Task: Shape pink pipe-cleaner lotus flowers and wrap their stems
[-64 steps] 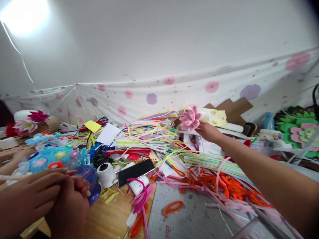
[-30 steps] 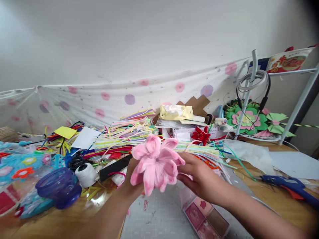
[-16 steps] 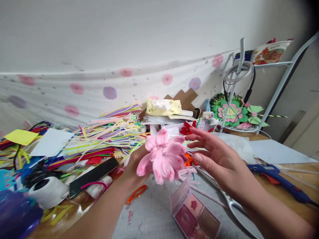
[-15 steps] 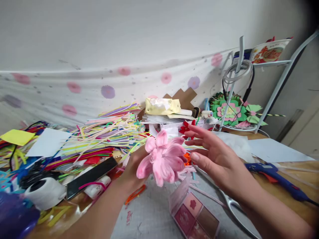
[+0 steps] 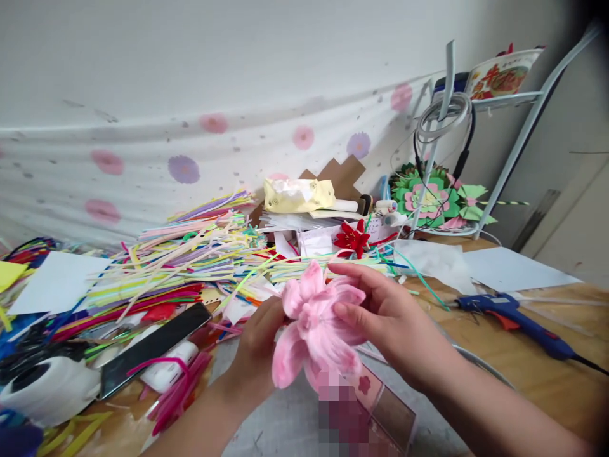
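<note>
A pink fuzzy pipe-cleaner flower (image 5: 311,317) is held up in the middle of the head view, its layered petals facing me. My left hand (image 5: 257,339) is closed around its underside, with the fingertips and any stem hidden behind the petals. On the flower's right side my right hand (image 5: 380,311) pinches a petal, thumb in front and fingers behind. Below the flower lies an open makeup palette (image 5: 397,409) with pink and brown pans; a pixelated patch covers part of it.
Bundles of colored pipe cleaners (image 5: 190,247) fill the back left. A black phone (image 5: 155,349) and a white tape roll (image 5: 50,390) lie left. A blue glue gun (image 5: 516,317) rests right, before a white metal rack (image 5: 511,152). A red flower (image 5: 352,238) stands behind.
My right hand has moved left, from open beside the flower to gripping one of its petals. The flower has tilted and sits slightly lower, and the view has shifted.
</note>
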`<state>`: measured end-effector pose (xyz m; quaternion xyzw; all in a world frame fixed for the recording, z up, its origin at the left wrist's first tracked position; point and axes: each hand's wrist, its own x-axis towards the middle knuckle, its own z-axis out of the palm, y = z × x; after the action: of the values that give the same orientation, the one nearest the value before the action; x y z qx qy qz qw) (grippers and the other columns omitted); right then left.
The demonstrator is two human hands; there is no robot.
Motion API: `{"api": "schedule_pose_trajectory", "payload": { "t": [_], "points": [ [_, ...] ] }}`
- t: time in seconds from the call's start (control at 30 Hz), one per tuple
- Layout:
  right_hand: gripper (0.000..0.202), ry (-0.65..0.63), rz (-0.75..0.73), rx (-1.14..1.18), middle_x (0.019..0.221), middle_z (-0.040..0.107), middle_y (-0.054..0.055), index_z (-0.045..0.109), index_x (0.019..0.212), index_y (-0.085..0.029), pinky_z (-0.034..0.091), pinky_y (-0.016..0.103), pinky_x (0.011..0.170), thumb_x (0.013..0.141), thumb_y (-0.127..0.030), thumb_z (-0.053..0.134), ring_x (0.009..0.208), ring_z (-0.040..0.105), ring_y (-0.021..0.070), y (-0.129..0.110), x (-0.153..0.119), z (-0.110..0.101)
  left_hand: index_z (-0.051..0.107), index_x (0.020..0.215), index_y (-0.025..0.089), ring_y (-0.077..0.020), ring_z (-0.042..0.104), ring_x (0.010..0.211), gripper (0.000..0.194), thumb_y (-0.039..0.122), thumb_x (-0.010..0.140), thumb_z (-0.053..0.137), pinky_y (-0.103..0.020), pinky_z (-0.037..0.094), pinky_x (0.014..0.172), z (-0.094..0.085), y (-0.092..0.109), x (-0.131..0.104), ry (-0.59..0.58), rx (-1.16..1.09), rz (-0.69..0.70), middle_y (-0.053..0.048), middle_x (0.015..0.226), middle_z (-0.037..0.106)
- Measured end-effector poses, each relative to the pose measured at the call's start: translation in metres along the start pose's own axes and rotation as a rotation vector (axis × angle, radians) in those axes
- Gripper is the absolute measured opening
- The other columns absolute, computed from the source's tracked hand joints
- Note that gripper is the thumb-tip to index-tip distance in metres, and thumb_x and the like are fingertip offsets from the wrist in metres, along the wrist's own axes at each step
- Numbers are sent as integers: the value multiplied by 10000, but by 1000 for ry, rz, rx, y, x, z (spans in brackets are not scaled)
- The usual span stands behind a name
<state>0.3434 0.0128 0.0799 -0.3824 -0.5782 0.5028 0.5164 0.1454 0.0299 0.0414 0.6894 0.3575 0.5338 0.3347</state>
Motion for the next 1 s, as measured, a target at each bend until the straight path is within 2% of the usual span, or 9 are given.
{"api": "schedule_pose_trajectory", "payload": {
  "t": [0.13, 0.27, 0.33, 0.43, 0.53, 0.63, 0.7, 0.83, 1.0],
  "points": [
    [425, 105, 54, 266, 856, 645, 37, 620, 1074, -189, 450, 239, 564, 672, -277, 730, 666, 577, 135, -3, 7, -11, 689, 986, 252, -197, 596, 755, 202, 209, 800, 623, -273, 406, 665, -9, -6, 6, -38, 362, 206, -49, 846, 673],
    [348, 183, 80, 395, 903, 682, 51, 643, 1019, -181, 474, 234, 572, 694, -272, 729, 659, 612, 133, -12, 12, -27, 692, 822, 208, -180, 581, 709, 123, 268, 836, 585, -256, 385, 647, -12, -5, 12, -30, 430, 107, -46, 756, 667],
    [409, 146, 68, 451, 956, 688, 69, 603, 1131, -197, 519, 288, 662, 756, -337, 685, 731, 650, 166, -14, 13, -31, 668, 769, 196, -158, 534, 638, 168, 334, 830, 594, -245, 369, 605, -7, -4, 12, -33, 219, -86, -23, 674, 621],
    [474, 120, 22, 463, 1081, 675, 91, 543, 1230, -239, 516, 382, 825, 805, -422, 644, 872, 670, 205, -8, 12, -25, 608, 721, 181, -128, 488, 619, 235, 403, 787, 648, -227, 376, 605, 3, 0, 9, 13, -363, -332, 5, 649, 550],
    [330, 39, -1, 140, 1081, 689, 91, 648, 1084, -221, 500, 379, 843, 804, -396, 658, 917, 662, 219, 8, 6, -7, 604, 714, 162, -144, 523, 805, 229, 366, 755, 698, -245, 405, 744, 9, 5, 7, 54, -686, -359, -26, 855, 577],
    [215, -145, -140, -357, 949, 718, 83, 690, 998, -194, 489, 350, 776, 840, -303, 593, 858, 656, 222, 22, -4, 16, 617, 688, 157, -133, 495, 802, 220, 344, 736, 721, -242, 391, 742, 10, 9, 5, 121, -718, -359, -21, 897, 546],
    [192, -196, -224, -562, 852, 714, 53, 680, 993, -199, 473, 308, 686, 840, -239, 571, 743, 641, 194, 26, -10, 28, 626, 696, 164, -128, 479, 772, 208, 348, 746, 710, -241, 383, 716, 9, 11, 4, 131, -693, -339, -13, 875, 531],
    [47, -207, -186, -728, 693, 672, -3, 650, 808, -208, 401, 249, 556, 773, -179, 635, 591, 580, 152, 31, -14, 39, 641, 729, 172, -132, 483, 813, 177, 336, 760, 700, -233, 384, 755, 7, 11, 1, 127, -628, -270, -7, 845, 535],
    [62, -212, -183, -726, 645, 657, -10, 623, 731, -199, 400, 225, 533, 777, -158, 619, 572, 583, 142, 40, -11, 51, 641, 758, 173, -141, 540, 803, 213, 383, 779, 676, -249, 432, 755, 5, 19, 1, 90, -580, -252, -15, 826, 581]
  ]
}}
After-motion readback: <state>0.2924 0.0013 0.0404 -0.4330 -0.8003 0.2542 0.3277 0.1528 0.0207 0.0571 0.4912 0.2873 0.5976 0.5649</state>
